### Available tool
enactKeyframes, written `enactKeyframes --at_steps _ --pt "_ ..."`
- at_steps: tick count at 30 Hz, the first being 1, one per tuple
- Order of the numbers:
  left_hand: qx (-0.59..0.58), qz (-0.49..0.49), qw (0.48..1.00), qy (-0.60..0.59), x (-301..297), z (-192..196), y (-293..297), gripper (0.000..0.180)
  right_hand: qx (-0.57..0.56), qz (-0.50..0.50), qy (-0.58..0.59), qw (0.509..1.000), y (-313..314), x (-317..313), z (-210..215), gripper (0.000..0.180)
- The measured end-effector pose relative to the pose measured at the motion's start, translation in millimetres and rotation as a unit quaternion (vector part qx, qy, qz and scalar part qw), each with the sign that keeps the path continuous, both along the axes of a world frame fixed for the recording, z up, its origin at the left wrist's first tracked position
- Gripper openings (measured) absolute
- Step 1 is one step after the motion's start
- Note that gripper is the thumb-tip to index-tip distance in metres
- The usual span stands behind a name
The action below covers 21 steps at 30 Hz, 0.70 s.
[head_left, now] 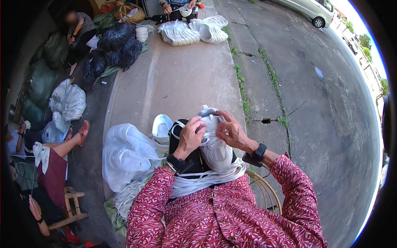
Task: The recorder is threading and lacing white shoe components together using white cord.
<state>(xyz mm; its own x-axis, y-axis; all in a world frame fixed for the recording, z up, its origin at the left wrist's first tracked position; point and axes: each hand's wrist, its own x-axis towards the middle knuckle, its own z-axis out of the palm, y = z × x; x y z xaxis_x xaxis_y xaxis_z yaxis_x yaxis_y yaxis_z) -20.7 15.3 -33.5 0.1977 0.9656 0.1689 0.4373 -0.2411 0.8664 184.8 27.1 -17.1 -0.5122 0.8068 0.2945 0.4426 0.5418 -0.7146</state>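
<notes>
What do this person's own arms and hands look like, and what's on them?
The left hand and right hand are ungloved. Loose red sleeves with a pale leaf print cover the arms, ending short of the wrists. Each wrist wears a chunky black band; the left also has a light-and-dark bracelet.

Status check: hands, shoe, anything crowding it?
Left hand and right hand at white shoe. Toe faces the body. White cord bundle close by toe.

We get bright daylight, the sky (359, 25) glaring at two o'clock. Shade darkens nine o'clock; edges bend.
</notes>
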Motion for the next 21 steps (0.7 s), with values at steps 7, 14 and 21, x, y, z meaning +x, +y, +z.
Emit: enactKeyframes --at_steps 7,14,21 --pt "0.108 0.019 0.989 0.102 -25.2 8.9 -10.9 0.016 -0.092 -0.133 0.105 0.981 5.6 50.2 17.6 0.009" --pt "0.149 -0.028 0.972 0.182 -15.7 7.1 -12.3 0.02 -0.487 -0.113 0.452 0.739 -0.2 -6.6 17.2 0.007" --pt "0.199 -0.056 0.958 0.199 2.6 18.0 -12.0 0.015 -0.54 -0.094 0.526 0.65 15.6 29.8 2.2 0.006"
